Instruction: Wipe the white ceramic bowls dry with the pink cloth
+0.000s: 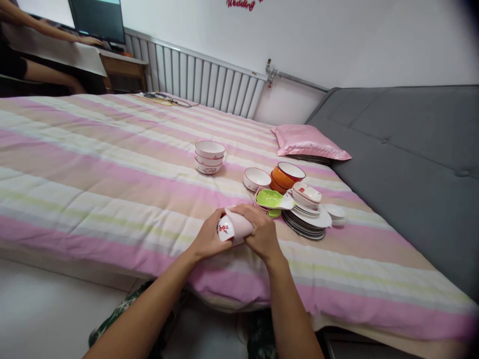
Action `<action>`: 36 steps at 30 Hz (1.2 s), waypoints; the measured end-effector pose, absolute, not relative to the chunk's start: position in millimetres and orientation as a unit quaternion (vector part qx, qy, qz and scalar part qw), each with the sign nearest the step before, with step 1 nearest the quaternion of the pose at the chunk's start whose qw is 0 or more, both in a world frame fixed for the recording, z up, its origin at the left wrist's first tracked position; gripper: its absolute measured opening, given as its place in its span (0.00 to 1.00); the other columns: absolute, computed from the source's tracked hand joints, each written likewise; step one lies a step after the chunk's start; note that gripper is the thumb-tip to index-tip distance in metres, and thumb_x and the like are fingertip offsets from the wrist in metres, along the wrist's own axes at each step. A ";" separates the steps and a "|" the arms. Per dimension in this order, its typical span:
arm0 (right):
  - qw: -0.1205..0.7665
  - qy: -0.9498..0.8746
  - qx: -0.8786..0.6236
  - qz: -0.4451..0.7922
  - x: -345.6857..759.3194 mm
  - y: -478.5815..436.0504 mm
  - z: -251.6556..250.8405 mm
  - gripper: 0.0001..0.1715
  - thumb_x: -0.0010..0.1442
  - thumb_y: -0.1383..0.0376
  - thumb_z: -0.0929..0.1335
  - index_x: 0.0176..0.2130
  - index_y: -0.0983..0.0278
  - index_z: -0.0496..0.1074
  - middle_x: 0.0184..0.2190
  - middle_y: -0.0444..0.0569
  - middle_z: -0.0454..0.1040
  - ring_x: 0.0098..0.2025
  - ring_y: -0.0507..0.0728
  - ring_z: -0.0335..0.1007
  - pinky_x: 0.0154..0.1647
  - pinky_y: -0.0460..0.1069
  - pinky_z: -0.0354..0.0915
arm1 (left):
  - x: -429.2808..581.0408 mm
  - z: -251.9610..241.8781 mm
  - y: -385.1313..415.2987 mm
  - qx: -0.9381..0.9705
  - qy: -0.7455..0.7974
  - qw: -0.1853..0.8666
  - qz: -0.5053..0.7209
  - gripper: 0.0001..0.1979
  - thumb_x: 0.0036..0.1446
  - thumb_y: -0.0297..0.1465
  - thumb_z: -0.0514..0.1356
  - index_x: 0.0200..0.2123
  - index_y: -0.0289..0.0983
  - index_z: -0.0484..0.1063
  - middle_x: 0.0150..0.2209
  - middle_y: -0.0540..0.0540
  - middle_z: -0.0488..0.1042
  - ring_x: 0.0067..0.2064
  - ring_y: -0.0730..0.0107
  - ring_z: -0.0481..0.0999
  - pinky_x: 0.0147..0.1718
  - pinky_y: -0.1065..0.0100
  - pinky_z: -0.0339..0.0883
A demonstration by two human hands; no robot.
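Note:
Both my hands meet over the near part of the striped bed cover. My left hand (207, 238) grips a small white bowl with red flower marks (225, 229), tipped on its side. My right hand (262, 233) is closed on a pale pink cloth (241, 223) pressed against that bowl. Just beyond them lie a green leaf-shaped dish (272, 198) and a stack of plates (307, 219) with small dishes on top.
A stack of three white bowls (209, 156) stands mid-bed. A single white bowl (256, 178) and orange bowls (286, 176) sit near a pink pillow (309, 142). Grey headboard (411, 159) at right. Another person's arm (48, 30) rests at a desk far left.

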State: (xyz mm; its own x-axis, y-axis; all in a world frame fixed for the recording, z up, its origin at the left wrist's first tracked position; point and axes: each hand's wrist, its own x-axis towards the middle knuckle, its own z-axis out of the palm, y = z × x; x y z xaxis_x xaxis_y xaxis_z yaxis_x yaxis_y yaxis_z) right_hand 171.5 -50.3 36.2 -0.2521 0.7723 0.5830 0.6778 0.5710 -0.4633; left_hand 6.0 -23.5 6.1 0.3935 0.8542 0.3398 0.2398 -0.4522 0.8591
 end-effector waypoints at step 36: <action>0.334 -0.797 -0.489 0.119 173.3 -66.0 55.1 0.36 0.42 0.73 0.66 0.52 0.60 0.69 0.50 0.50 0.72 0.52 0.61 0.67 0.53 0.54 0.63 | -4.4 -2.3 -26.6 0.792 0.314 0.309 0.423 0.33 0.35 0.30 0.60 0.50 0.37 0.57 0.43 0.44 0.68 0.41 0.59 0.70 0.41 0.59 0.66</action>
